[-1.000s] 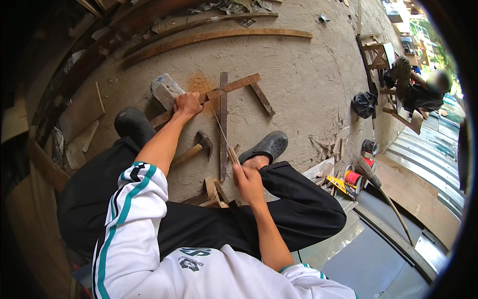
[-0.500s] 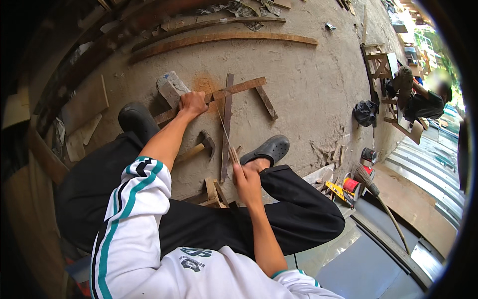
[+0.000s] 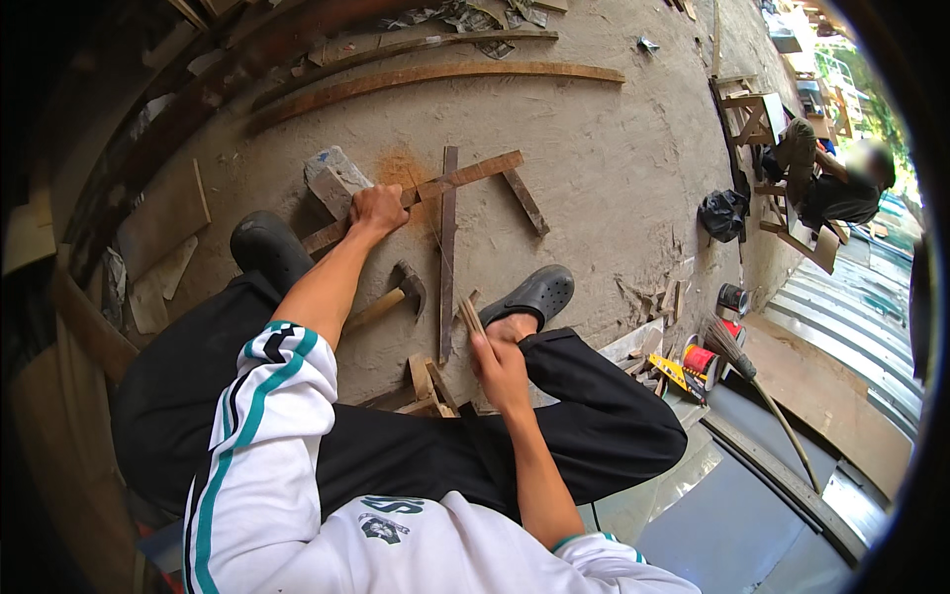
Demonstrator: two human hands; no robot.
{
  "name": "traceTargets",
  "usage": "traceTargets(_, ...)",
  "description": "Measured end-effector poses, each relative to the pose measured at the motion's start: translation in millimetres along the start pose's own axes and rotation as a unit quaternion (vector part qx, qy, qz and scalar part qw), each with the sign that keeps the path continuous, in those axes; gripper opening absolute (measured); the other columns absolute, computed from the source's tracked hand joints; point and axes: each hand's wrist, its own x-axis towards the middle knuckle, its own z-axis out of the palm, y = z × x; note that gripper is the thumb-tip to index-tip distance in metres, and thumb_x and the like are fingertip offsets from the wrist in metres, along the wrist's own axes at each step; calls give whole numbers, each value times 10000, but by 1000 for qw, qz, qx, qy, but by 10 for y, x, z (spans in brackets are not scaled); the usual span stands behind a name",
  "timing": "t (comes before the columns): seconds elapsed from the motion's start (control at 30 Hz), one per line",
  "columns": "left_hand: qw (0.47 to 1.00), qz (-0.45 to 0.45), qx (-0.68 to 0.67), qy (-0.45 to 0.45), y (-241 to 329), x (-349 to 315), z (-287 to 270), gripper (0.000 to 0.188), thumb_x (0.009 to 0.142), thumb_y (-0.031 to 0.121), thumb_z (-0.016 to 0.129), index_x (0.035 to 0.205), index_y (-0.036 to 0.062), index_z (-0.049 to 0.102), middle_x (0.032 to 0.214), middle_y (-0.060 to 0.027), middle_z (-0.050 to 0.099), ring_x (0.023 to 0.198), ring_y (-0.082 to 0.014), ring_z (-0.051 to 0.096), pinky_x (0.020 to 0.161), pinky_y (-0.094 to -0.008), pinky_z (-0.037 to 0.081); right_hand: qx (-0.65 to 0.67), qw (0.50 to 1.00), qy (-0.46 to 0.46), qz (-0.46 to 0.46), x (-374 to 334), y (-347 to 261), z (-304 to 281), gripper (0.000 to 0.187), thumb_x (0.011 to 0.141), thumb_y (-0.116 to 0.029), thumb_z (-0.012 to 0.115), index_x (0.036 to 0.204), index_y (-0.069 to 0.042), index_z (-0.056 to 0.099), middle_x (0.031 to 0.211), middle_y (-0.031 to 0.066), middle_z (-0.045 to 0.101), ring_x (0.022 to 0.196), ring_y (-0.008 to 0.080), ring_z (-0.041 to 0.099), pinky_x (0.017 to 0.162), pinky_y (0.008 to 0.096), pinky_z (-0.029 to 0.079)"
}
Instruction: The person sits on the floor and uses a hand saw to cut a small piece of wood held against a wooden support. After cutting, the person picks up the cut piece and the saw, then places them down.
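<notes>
My left hand (image 3: pixel 376 210) is closed around a brown wooden strip (image 3: pixel 475 173), pressing it down beside a pale, rough block (image 3: pixel 336 178). In my right hand (image 3: pixel 502 371) is the wooden handle of a handsaw (image 3: pixel 469 317). Its thin blade slants away toward the strip, just right of my left hand; its exact contact is hard to make out. Orange sawdust (image 3: pixel 401 163) lies beyond the strip. A long dark strip (image 3: pixel 448 257) crosses under the held one, and a short piece (image 3: pixel 525 201) meets its right end.
A hammer (image 3: pixel 381 305) lies between my feet, near wood offcuts (image 3: pixel 424 381). Two long wooden strips (image 3: pixel 445 71) lie farther off. At right are a black bag (image 3: pixel 721 215), paint cans (image 3: pixel 700 363), a yellow tool (image 3: pixel 677 378) and a brush (image 3: pixel 732 348). Another person (image 3: pixel 841 188) sits far right.
My right hand has drawn the saw slightly back toward me and to the right. My left hand keeps its grip on the strip. The whole view has shifted a little.
</notes>
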Motion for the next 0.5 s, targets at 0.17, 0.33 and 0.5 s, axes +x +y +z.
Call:
traceTargets(0.17,1000,-2,8,-12,51,43,-24,263,794,277,691,944,64,728,899,-210,730,849,-367,733,717,-500,585,-32,998,19,-42,512,22,99,525,1007,-391,522,727,50,573,560,116,495,561,149,477,556,376,406)
traceTargets(0.33,999,18,-5,29,63,128,17,264,796,282,690,933,59,721,895,-213,727,843,-383,729,740,-488,584,-26,998,39,-44,1267,-250,375,554,1012,-433,508,705,28,531,571,74,472,551,145,452,538,356,368)
traceTargets(0.5,1000,-4,-13,-8,49,-22,-62,289,805,307,688,949,58,717,895,-215,725,858,-397,720,759,-476,580,-4,1000,26,-10,-87,-33,51,521,1022,-376,537,652,-11,514,554,2,473,535,93,440,494,301,333)
